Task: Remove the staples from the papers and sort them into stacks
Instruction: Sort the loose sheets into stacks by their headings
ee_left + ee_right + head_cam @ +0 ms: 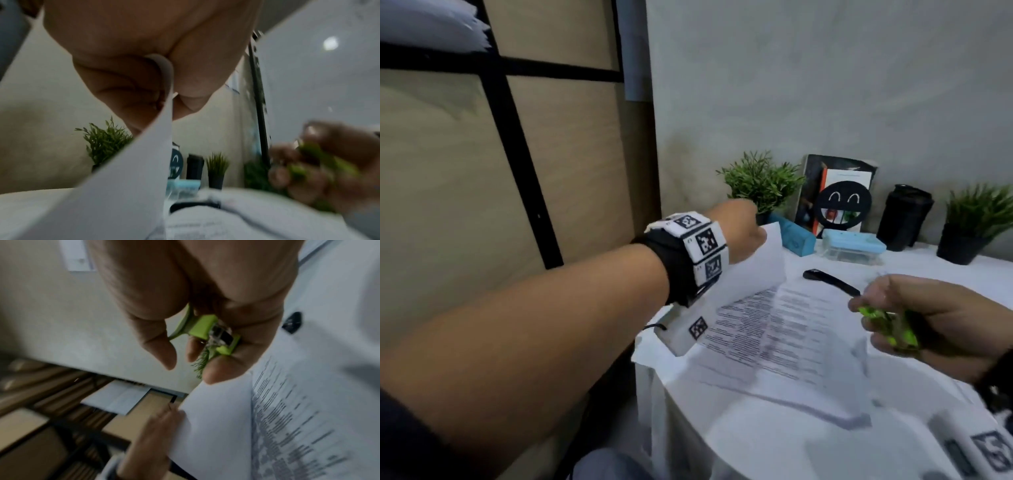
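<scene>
My left hand [744, 228] pinches the top corner of a white sheet [753, 274] and lifts it off the printed papers [784, 329] lying on the white table [756, 435]. The left wrist view shows that sheet [131, 170] clamped between thumb and fingers [191, 81]. My right hand [921, 318] hovers to the right above the papers and grips a lime-green staple remover [890, 325]. In the right wrist view the staple remover [211, 334] sits between thumb and fingers, with the printed papers [287, 426] below.
A black stapler-like tool [828, 279] lies beyond the papers. At the back stand two potted plants [763, 181] [976, 219], a blue case [796, 241], a blue-lidded box [852, 245], a black cup [904, 217] and a smiley stand [844, 205]. Black-framed shelving [517, 137] is on the left.
</scene>
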Demonstrator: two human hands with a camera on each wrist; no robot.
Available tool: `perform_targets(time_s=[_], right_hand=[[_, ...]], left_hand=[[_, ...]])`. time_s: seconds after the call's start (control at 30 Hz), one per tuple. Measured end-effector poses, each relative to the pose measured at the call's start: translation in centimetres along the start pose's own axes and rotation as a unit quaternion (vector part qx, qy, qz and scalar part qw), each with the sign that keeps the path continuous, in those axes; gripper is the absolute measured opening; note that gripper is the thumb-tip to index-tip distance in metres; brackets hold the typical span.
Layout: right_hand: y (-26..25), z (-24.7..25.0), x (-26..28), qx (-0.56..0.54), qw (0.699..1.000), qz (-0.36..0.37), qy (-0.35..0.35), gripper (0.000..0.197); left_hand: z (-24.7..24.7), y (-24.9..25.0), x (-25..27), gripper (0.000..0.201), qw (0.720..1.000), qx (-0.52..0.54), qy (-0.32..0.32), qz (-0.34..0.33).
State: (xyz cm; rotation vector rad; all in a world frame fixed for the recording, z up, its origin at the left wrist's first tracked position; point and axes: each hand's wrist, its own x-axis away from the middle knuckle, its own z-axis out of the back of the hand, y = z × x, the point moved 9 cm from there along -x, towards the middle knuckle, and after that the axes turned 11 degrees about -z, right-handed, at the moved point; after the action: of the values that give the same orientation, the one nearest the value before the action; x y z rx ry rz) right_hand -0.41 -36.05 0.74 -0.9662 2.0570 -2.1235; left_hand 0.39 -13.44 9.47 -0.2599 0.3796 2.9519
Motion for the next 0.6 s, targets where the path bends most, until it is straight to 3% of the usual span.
perform_targets(time_s=[0.03, 0.13, 0.2, 0.33, 0.43, 0.6], right_hand=[[-0.5, -0.9, 0.3, 0.04, 0.999, 0.018, 0.013, 0.014], [-0.7, -1.5, -0.1, 0.155, 0.984, 0.055, 0.067, 0.014], [-0.1, -1.9, -0.5, 0.202, 0.975, 0.047, 0.084, 0.011], [1.8, -1.4, -1.6, 0.286, 0.952, -0.006, 0.111, 0.028], [2.3, -1.3, -1.5, 0.324, 0.938, -0.008, 0.121, 0.036], [2.9, -4.4, -0.4, 0.335, 0.941, 0.001, 0.041, 0.088]], left_hand=[[1.0, 0.1, -0.3, 0.033, 1.0, 0.025, 0.015, 0.003], [2.9, 0.5, -0.4, 0.041, 0.995, 0.085, 0.047, 0.003], [3.1, 1.5, -0.4, 0.042, 0.997, 0.057, 0.043, -0.017], [1.3, 3.6, -0.4, 0.018, 0.998, 0.008, 0.01, -0.066], [0.6, 4.5, -0.2, 0.018, 0.997, -0.001, 0.007, -0.083], [1.5, 5.2, -0.7, 0.021, 0.995, 0.082, 0.041, -0.047]])
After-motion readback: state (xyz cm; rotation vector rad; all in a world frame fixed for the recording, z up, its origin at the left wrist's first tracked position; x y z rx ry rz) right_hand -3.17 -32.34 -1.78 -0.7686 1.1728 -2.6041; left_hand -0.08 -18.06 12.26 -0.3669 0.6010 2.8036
